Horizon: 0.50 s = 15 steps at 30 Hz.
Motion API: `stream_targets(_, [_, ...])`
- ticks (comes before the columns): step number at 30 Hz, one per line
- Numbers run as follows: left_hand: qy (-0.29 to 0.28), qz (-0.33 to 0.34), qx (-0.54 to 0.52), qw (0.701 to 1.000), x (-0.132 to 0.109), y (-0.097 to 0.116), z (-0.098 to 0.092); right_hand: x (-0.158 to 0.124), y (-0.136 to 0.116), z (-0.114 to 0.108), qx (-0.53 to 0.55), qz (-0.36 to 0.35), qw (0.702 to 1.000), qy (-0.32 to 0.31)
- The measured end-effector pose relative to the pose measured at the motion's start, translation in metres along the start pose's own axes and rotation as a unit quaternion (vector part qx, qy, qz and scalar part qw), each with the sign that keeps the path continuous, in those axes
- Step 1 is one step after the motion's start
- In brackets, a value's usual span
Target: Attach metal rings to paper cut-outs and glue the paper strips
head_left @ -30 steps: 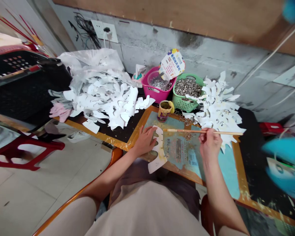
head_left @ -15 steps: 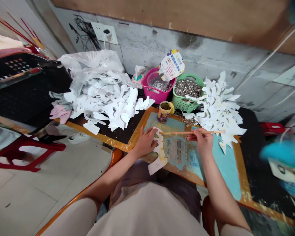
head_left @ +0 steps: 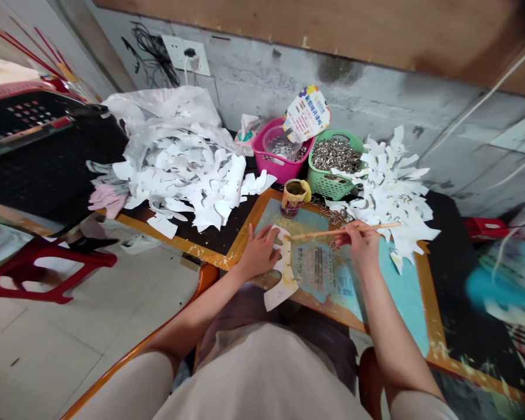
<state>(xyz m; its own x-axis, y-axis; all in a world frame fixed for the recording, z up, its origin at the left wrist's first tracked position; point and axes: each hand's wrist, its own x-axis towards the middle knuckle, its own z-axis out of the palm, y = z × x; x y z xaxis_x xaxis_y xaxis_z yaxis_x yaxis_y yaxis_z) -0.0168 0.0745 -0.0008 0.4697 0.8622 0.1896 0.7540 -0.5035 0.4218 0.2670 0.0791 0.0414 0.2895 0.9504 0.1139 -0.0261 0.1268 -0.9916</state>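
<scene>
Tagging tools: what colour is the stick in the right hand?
The stick is light brown; see the head view.

A beige short-sleeved top (head_left: 258, 373) is worn with a dark purplish lower garment (head_left: 231, 309).

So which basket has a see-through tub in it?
The pink basket on the left holds the tub; the green basket shows shiny metal pieces instead.

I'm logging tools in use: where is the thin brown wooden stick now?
In the head view, the stick is right of centre in the right hand, its left end at the edge of the curved white cut-out under the left hand.
</scene>
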Motion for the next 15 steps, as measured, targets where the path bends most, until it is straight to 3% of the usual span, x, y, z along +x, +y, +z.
stream_targets(6, [0.003,0.001,-0.002,1.0,-0.0005,-0.001,0.0026,0.0024,0.0004,-0.0017,0.013,0.006,1.0,0.001])
stream_targets(10, [0.005,0.003,-0.001,1.0,-0.0005,-0.0014,0.0033,-0.0011,0.0004,-0.0049,-0.006,0.04,0.998,-0.054])
stream_targets(15, [0.009,0.006,0.002,1.0,-0.0002,-0.0007,0.0029,-0.0054,-0.0006,-0.0069,0.001,0.043,0.998,-0.043])
